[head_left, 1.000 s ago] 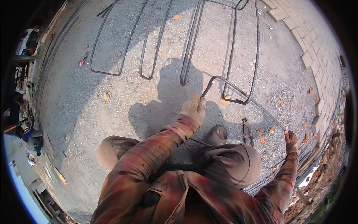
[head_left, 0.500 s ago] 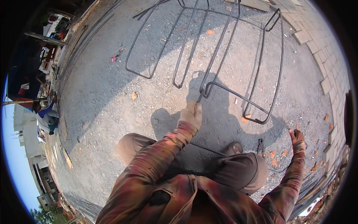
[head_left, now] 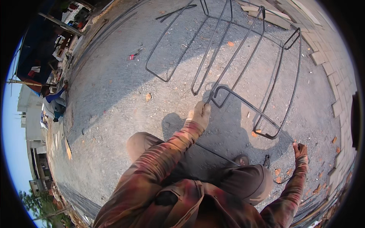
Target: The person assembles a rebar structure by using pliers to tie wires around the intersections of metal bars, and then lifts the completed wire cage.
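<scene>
A bent rebar frame (head_left: 243, 57), made of several open loops, stands on the gravel in front of me. My left hand (head_left: 199, 114), in a pale glove, is closed around a dark steel bar at the frame's near hooked corner. From that corner a ribbed rebar (head_left: 251, 105) slants down to the right. Bare and pinched, my right hand (head_left: 300, 149) holds the thin end of a rod in line with this rebar. Whether the two are one piece I cannot tell. Another dark rod (head_left: 216, 154) passes under my left forearm toward my right foot.
Dark pincers (head_left: 267, 161) lie by my right knee. A red-handled tool (head_left: 133, 57) rests on the gravel farther left. Broken orange brick bits (head_left: 278, 171) are scattered at right, before paving blocks (head_left: 336, 83). Another person (head_left: 55, 102) crouches at far left.
The view has shifted, so the rebar frame appears lower and farther right. Both hands keep their holds, and the left now sits closer to the hooked corner.
</scene>
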A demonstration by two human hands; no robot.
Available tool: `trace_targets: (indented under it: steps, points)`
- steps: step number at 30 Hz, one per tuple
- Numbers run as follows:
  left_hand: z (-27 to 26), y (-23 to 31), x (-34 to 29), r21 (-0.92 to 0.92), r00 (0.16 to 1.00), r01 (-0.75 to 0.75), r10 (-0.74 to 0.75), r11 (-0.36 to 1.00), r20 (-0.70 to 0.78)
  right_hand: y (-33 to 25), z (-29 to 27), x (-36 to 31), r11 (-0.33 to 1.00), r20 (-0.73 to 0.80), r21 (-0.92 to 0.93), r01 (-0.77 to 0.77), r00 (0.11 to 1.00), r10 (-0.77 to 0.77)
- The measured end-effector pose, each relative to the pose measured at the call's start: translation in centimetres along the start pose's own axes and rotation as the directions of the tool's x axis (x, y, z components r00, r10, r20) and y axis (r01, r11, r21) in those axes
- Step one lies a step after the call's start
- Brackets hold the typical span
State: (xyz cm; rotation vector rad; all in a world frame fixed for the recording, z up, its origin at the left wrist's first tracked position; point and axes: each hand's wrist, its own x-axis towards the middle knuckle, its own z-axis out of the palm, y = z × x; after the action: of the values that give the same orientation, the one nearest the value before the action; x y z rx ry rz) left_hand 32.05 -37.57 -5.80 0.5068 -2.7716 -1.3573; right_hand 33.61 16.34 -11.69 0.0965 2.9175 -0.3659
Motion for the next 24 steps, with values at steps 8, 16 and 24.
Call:
trace_targets:
  steps: [8, 16, 24]
  points:
    - [1.1, 0.3, 0.1, -0.075, 1.000, -0.024, 0.023, 0.997, -0.021, 1.2, -1.2, 0.1, 1.000, -0.046, 0.008, -0.018, 0.999, 0.019]
    - [-0.1, 0.0, -0.4, -0.023, 0.991, -0.019, 0.015, 1.000, -0.134, -1.0, -1.8, 1.4, 0.999, 0.105, 0.002, -0.032, 0.994, 0.032]
    - [-3.3, -2.0, 2.4, 0.148, 0.973, 0.024, 0.011, 0.989, -0.232, -7.7, -1.1, 4.8, 0.998, 0.138, -0.023, -0.058, 0.989, 0.060]
